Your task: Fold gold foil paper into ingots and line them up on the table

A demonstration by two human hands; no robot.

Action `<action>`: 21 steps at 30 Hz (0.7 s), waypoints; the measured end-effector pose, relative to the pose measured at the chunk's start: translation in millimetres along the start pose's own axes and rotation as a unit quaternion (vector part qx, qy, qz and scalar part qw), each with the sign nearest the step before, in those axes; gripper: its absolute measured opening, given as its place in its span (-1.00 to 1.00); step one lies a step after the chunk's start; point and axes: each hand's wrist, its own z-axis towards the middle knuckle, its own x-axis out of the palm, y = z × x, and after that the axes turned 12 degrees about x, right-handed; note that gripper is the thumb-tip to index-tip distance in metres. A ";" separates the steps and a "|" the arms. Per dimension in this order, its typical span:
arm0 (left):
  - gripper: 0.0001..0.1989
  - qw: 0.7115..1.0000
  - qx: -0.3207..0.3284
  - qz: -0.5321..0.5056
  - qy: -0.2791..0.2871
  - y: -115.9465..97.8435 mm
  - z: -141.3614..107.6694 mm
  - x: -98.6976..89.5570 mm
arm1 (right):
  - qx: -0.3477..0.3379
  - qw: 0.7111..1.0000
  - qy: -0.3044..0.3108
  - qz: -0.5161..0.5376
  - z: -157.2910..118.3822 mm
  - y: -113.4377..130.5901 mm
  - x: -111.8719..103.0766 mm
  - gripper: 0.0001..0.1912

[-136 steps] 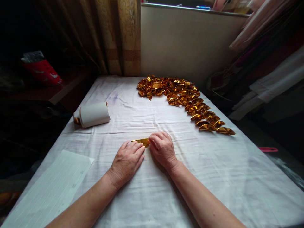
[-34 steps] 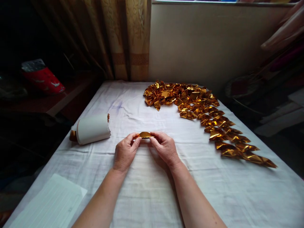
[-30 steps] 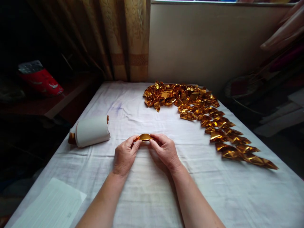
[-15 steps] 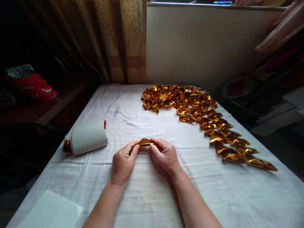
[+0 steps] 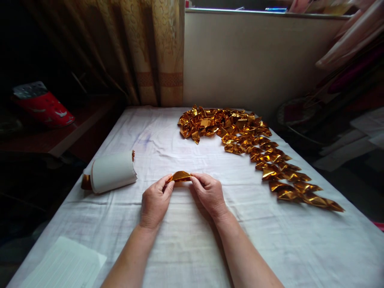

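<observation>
Between my hands, just above the white cloth, is a small folded piece of gold foil paper (image 5: 181, 176), peaked in the middle. My left hand (image 5: 156, 202) pinches its left end between thumb and fingers. The right end is pinched by my right hand (image 5: 210, 195). A thick roll of white paper (image 5: 113, 173) with gold foil showing at its ends lies to the left. Many folded gold pieces (image 5: 207, 123) form a heap at the back of the table, and rows of them (image 5: 286, 176) run down the right side.
White cloth (image 5: 192, 248) covers the table. A printed sheet (image 5: 64, 266) lies at the front left. Beyond the left edge, a red container (image 5: 45, 108) stands on a brown surface (image 5: 64, 138). A patterned curtain (image 5: 168, 52) hangs behind, and clothes (image 5: 348, 44) hang at the right.
The foil piece has tilted slightly and its peak shows more, with both hands still pinching its ends. The camera view has shifted a little.
</observation>
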 end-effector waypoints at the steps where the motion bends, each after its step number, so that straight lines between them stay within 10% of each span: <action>1: -0.75 1.000 -0.001 0.010 0.003 -1.2 0.5 -1.3 | -0.002 1.000 -0.001 0.001 -0.1 0.1 0.1 -0.83; 21: -0.81 0.993 -0.012 0.112 0.040 -9.4 2.4 -8.4 | -0.051 0.985 -0.018 -0.164 -2.4 4.1 -1.8 -0.75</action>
